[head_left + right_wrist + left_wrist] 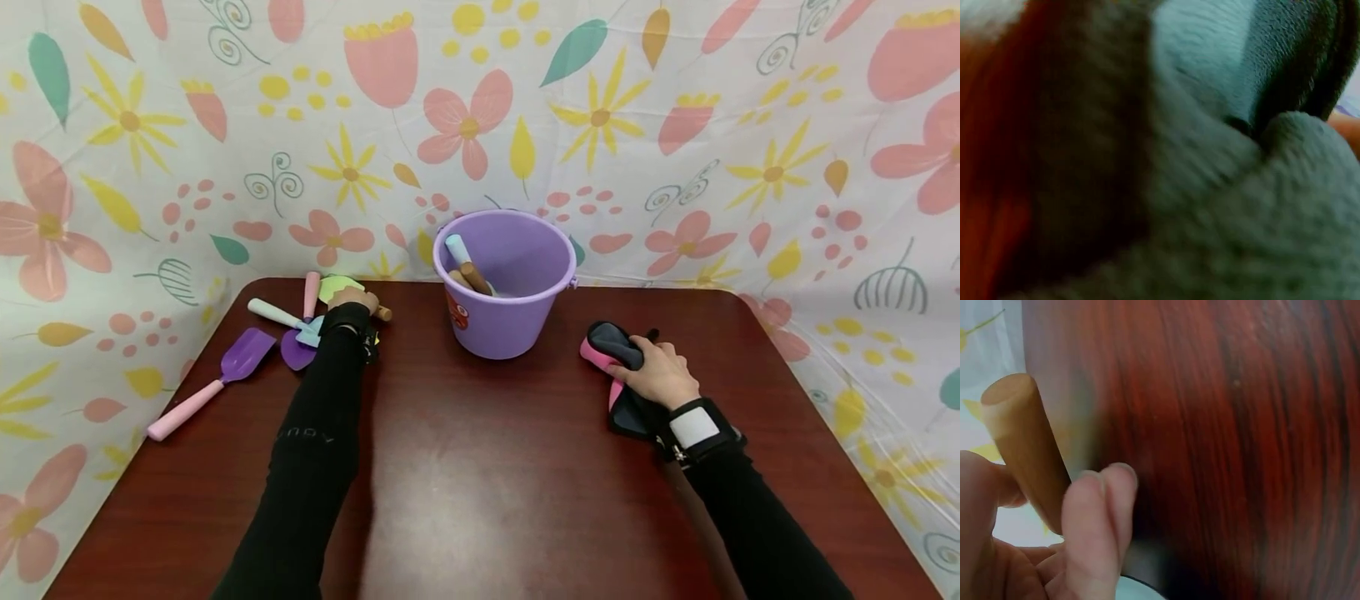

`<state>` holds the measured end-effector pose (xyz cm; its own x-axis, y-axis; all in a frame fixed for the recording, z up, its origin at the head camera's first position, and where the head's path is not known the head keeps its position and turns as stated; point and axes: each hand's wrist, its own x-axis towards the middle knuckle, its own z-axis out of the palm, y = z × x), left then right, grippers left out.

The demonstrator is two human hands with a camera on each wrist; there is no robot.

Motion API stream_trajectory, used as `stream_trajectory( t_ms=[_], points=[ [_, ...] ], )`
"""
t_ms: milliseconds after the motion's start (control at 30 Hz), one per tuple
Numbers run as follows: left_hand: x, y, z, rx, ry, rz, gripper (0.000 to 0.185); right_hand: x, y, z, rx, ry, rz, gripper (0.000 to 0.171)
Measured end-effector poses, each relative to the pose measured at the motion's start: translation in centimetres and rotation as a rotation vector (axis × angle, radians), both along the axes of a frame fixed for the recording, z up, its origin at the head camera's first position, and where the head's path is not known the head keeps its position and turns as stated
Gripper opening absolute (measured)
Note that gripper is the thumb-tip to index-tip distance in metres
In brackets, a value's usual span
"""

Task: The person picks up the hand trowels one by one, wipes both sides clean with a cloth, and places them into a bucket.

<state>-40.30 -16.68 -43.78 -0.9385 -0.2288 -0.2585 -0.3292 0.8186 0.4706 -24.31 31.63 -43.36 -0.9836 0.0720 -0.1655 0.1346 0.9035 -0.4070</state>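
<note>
My left hand [355, 298] is at the back left of the table, its thumb and fingers around a brown wooden handle [1030, 450]. A lime-green tool head [339, 287] shows just beyond it; the hand hides whether the two join. Close by lie a light-blue toy shovel with a pale handle [272, 312], a pink handle [311, 293] and a purple tool head [296, 354]. On the right, my right hand [660, 375] grips a soft dark-grey and pink article [615, 345], whose kind I cannot tell. Grey cloth [1247, 231] fills much of the right wrist view.
A purple bucket [495, 325] stands at the back middle, with several tool handles [474, 278] leaning inside. Another purple shovel with a pink handle [187, 408] lies along the left edge. Behind the brown table [465, 467] hangs a flowered cloth [465, 125].
</note>
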Motion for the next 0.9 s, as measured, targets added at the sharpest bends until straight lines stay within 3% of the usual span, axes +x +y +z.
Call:
stream_trajectory(
  t_ms=[167, 300, 500, 633, 800, 900],
  points=[
    [0.4, -0.7, 0.9, -0.015, 0.004, -0.016, 0.047, -0.7, -0.4, -0.3, 0.034, 0.015, -0.013, 0.068],
    [0.3, -1.1, 0.6, -0.039, 0.024, -0.032, 0.05, -1.0, -0.7, -0.4, 0.058, 0.055, 0.002, 0.055],
    [0.5, -1.7, -0.6, 0.149, 0.036, -0.006, 0.044, -0.7, -0.8, -0.2, 0.015, 0.086, 0.02, 0.043],
    [1.1, -1.7, -0.6, 0.298, 0.025, -0.057, 0.053, -0.2, -0.5, 0.3, -0.052, 0.119, 0.013, 0.036],
    [2.8, -1.0, 0.0, 0.514, -0.011, -0.07, 0.053, 0.6, -0.1, 1.5, -0.113, 0.182, 0.022, 0.032],
    [4.4, -1.0, 0.5, 0.573, 0.0, -0.113, 0.05, 1.2, -0.1, 2.4, -0.155, 0.207, 0.037, 0.031]
  ],
)
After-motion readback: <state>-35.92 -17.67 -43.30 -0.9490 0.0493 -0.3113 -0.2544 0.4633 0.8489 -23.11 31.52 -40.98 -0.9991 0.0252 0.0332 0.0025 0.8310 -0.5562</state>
